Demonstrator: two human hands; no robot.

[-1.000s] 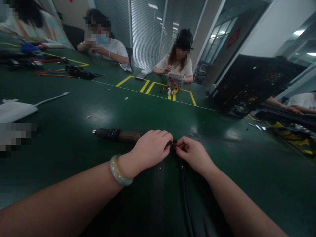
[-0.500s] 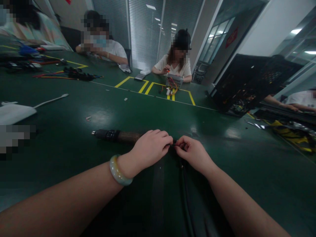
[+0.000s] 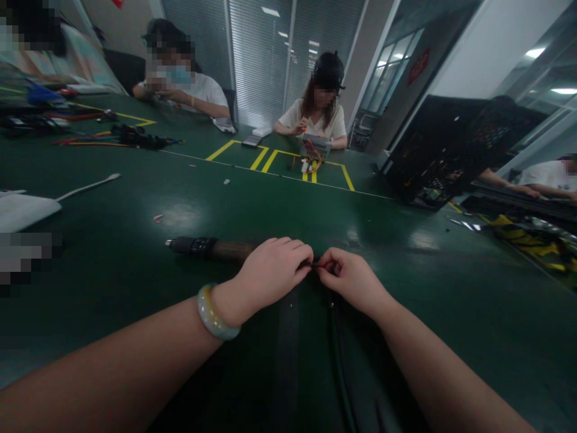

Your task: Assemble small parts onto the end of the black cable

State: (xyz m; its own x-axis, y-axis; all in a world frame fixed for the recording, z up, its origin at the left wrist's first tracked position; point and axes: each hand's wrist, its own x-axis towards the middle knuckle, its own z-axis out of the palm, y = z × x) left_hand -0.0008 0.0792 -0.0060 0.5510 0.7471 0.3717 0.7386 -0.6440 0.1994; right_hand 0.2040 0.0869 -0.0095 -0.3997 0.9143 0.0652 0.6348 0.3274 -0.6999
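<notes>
A dark electric screwdriver [image 3: 228,250] lies sideways on the green tabletop, its silver tip pointing left. My left hand [image 3: 274,264], wearing a jade-like bangle [image 3: 215,313] at the wrist, is wrapped over its rear end and hides that part. Right beside it, my right hand [image 3: 347,273] is closed in a pinch on the end of a black cable [image 3: 340,355] at the tool's tail. Fingers cover the joint, so I cannot tell whether cable and tool are connected. From under my right hand the cable runs down toward me.
Across the table a person [image 3: 318,111] handles a box with coloured wires [image 3: 313,157]. Another masked person [image 3: 184,78] sits further left, near wire bundles [image 3: 135,137]. A black computer case [image 3: 433,153] stands at right. A white pouch [image 3: 27,209] lies at left.
The camera view has shifted slightly. My hands stay together at the screwdriver's rear end, with barely any movement of the fingers.
</notes>
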